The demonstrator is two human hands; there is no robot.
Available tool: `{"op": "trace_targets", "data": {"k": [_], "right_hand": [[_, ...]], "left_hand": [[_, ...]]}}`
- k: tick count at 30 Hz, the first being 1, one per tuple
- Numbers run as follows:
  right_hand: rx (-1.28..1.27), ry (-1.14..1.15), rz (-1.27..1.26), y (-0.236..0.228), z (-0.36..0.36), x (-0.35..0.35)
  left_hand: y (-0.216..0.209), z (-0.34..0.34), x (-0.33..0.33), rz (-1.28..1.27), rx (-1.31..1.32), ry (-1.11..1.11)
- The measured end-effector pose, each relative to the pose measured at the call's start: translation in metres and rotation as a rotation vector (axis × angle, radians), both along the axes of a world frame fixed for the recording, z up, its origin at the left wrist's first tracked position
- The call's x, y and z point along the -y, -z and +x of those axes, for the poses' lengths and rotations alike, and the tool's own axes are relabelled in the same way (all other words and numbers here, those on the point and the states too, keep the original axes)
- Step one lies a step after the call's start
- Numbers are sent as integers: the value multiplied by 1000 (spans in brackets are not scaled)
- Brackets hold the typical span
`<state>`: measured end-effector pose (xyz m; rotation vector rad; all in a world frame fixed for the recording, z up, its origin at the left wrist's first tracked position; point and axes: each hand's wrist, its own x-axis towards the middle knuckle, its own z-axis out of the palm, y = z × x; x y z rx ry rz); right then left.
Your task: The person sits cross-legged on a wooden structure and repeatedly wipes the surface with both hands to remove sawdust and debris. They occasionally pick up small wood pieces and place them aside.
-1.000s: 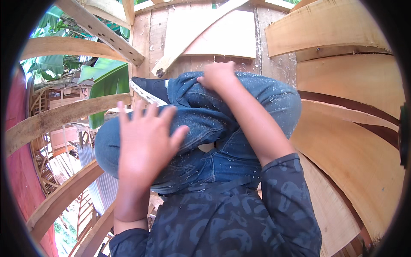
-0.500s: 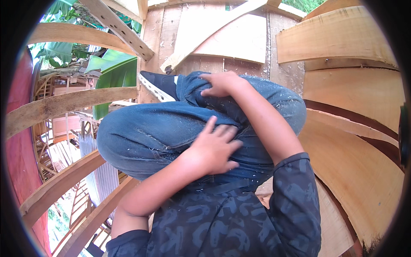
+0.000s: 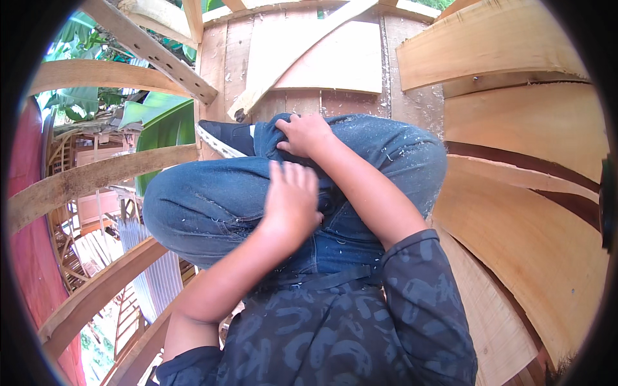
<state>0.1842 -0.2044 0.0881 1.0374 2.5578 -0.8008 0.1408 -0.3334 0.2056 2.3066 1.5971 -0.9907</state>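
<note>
I sit cross-legged in blue jeans (image 3: 193,196) flecked with pale wood shavings. Over the lap, my left hand (image 3: 291,196) has its fingers stretched out and slightly smeared by motion; it holds nothing that I can see. Farther out, my right hand (image 3: 306,135) is at the lower trouser leg, its thumb and fingers curled on bunched denim near the cuff. A dark shoe (image 3: 228,136) with a white sole edge shows just left of that hand.
A thin pale board (image 3: 335,58) lies on the plank floor ahead, crossed by a wooden strip (image 3: 277,74). Broad curved-looking planks (image 3: 515,199) line the right. At left, wooden rails (image 3: 96,174) edge the platform, with banana leaves (image 3: 164,122) and corrugated sheet (image 3: 151,276) beyond.
My left hand has moved forward and left over the lap, its fingers less spread. The right hand stays at the trouser leg, its fingers more curled. The whole view has shifted slightly.
</note>
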Motion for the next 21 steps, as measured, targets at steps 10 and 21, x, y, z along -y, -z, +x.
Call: {"op": "trace_targets", "data": {"k": [10, 21], "right_hand": [[537, 310, 244, -159, 105, 44], [-547, 701, -41, -179, 220, 103]], "left_hand": [[-136, -55, 61, 577, 409, -162], [-214, -148, 106, 591, 727, -257]]}}
